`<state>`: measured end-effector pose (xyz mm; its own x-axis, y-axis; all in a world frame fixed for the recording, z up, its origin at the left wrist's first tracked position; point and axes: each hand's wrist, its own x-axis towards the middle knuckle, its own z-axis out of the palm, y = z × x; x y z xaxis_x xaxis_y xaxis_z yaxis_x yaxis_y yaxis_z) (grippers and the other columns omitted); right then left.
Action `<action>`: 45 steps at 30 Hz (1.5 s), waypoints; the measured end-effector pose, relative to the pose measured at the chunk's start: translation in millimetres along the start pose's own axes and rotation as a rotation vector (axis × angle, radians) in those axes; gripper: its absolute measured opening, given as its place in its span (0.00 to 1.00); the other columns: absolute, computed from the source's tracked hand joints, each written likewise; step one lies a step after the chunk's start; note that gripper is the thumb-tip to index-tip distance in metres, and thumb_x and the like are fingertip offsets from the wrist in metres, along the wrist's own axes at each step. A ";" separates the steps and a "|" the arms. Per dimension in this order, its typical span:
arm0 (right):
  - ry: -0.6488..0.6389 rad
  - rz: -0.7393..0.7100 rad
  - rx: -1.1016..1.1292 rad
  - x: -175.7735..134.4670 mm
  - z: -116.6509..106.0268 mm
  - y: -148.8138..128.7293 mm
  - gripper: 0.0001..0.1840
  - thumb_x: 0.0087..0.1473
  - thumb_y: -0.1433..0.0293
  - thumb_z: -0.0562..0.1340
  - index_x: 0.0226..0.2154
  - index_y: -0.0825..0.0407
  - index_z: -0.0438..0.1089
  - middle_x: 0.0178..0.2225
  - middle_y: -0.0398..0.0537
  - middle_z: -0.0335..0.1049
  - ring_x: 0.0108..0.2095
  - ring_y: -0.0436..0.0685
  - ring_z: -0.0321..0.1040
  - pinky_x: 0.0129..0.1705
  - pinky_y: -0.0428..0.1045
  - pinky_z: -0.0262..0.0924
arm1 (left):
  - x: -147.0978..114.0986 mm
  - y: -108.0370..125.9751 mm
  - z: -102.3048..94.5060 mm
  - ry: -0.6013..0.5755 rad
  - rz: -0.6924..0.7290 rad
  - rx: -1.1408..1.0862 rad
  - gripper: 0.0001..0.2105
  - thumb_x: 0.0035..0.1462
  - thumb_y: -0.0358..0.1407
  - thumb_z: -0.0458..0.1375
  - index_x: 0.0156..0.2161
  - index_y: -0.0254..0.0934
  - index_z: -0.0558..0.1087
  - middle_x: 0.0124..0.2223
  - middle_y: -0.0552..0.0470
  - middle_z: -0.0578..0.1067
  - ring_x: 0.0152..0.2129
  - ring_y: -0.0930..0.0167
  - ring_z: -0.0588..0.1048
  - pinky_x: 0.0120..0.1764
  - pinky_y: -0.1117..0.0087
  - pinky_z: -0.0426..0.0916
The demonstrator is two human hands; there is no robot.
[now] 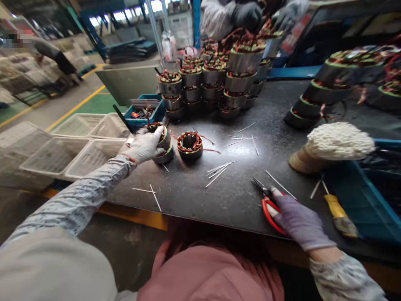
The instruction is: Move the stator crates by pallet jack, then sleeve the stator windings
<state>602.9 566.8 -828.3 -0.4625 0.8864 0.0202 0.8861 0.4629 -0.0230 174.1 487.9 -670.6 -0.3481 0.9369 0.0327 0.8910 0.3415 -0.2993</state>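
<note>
My left hand (144, 144), in a white glove, is closed round the upper motor stator (165, 140) of a short stack. That stator rests on another stator (166, 156) at the left of the dark table. A single stator (190, 154) with red-brown wire leads stands just to the right, apart from my hand. My right hand (297, 215), in a purple glove, grips red-handled scissors (270, 213) near the table's front edge. Their pointed blades lie toward the left, close to a thin white strip (281, 184).
Stacked stators (200, 90) stand at the back, where a co-worker's gloved hand (249, 16) is. More stacks (316, 98) are at right, near a white string bundle (340, 142), a yellow-handled tool (338, 211) and a blue bin (360, 188). White strips (219, 170) lie mid-table; baskets (56, 156) stand left.
</note>
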 end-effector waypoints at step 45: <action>0.791 0.392 0.392 81.8 -118.1 75.5 0.18 0.54 0.67 0.64 0.39 0.67 0.77 0.38 0.63 0.76 0.42 0.60 0.71 0.45 0.53 0.61 | -96.6 180.0 -10.0 -0.107 0.526 -0.383 0.21 0.52 0.38 0.63 0.52 0.37 0.74 0.51 0.40 0.76 0.49 0.55 0.73 0.51 0.53 0.67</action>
<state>635.5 673.4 -710.3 0.1446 0.7834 0.6045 0.8341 0.2321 -0.5004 371.0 459.7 -718.1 0.1527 0.9802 -0.1260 0.9840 -0.1390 0.1114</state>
